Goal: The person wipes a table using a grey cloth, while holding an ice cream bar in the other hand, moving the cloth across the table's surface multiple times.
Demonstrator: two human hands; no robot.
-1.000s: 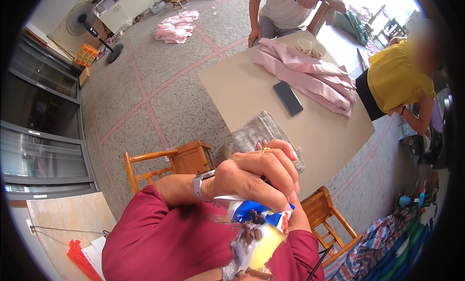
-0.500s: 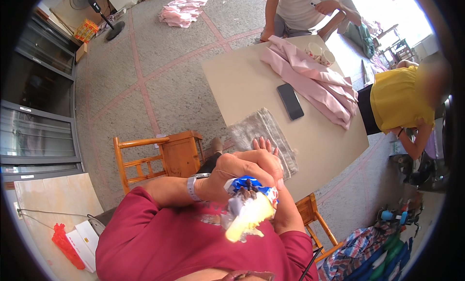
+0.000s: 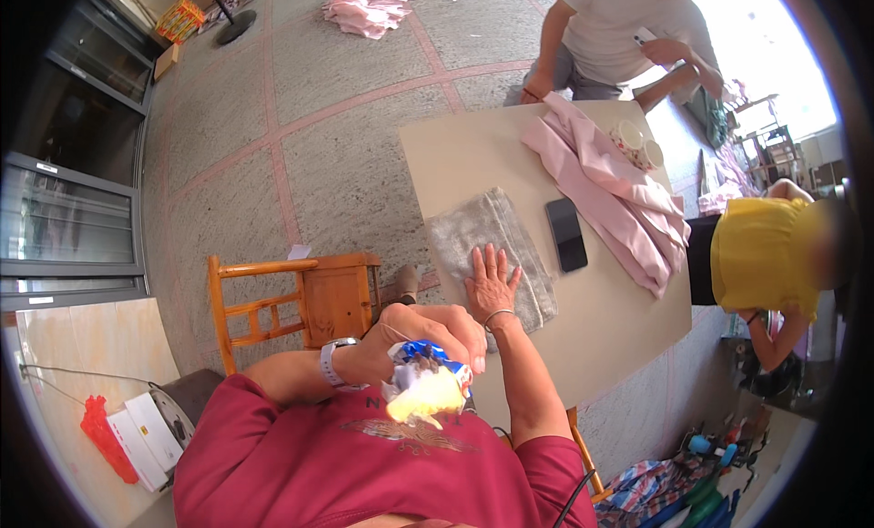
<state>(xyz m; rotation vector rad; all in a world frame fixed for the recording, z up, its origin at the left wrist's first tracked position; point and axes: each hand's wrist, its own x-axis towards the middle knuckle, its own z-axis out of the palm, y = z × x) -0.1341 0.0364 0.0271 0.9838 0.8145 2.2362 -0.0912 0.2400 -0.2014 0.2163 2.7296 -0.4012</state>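
My left hand (image 3: 432, 330) is closed around an ice cream (image 3: 425, 399) in a crumpled blue and white wrapper, held up in front of my chest. The ice cream is pale yellow and white with dark bits, its top uneven. On the beige table (image 3: 605, 346), my right hand (image 3: 492, 285) lies flat with fingers spread, pressed on a folded grey cloth (image 3: 462, 232). A black phone (image 3: 566, 234) rests just right of the cloth.
Pink fabric (image 3: 605, 200) and two paper cups (image 3: 628, 137) lie toward the table's far right. A person in white (image 3: 628, 32) sits beyond; another in yellow (image 3: 760, 255) is at the right. A wooden chair (image 3: 337, 300) stands left of the table.
My left hand has moved the ice cream a little left and up, and it no longer covers my right hand. The view has shifted; my right hand stays on the cloth.
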